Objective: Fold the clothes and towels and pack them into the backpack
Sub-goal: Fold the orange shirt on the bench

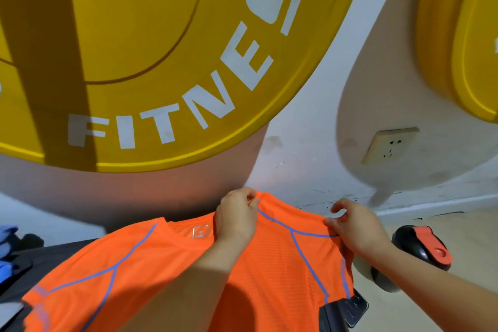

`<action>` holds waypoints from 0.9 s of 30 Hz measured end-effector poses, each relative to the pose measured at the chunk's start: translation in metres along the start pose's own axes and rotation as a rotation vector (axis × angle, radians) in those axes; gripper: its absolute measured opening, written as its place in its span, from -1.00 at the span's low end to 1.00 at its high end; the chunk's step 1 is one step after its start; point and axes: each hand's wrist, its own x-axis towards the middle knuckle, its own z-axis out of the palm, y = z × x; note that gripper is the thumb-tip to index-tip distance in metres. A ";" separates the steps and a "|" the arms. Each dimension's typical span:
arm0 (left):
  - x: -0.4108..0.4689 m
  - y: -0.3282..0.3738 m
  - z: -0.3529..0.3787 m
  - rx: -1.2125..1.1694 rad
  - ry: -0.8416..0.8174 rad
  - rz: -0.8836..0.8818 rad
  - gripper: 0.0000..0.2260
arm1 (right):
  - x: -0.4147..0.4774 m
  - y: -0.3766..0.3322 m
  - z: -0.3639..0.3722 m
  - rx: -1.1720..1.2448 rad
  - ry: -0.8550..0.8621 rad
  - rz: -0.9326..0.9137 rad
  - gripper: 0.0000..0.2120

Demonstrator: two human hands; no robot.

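Observation:
An orange sports shirt (167,272) with thin blue seam lines lies spread over a dark surface, filling the lower middle of the view. My left hand (237,217) pinches the shirt's top edge near the collar. My right hand (355,226) pinches the shirt's far right corner at the sleeve. Both forearms reach in from below. No backpack is plainly in view.
A large yellow weight plate (151,56) marked FITNESS leans against the white wall, with a second yellow plate (463,43) at the right. A wall socket (390,145) sits between them. A black and orange object (423,246) lies on the floor right. Blue cloth (6,240) shows at left.

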 end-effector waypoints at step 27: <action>-0.089 -0.238 -0.248 -0.206 -0.035 -0.437 -0.89 | -0.114 -0.266 0.165 -0.406 -0.389 -0.788 -0.45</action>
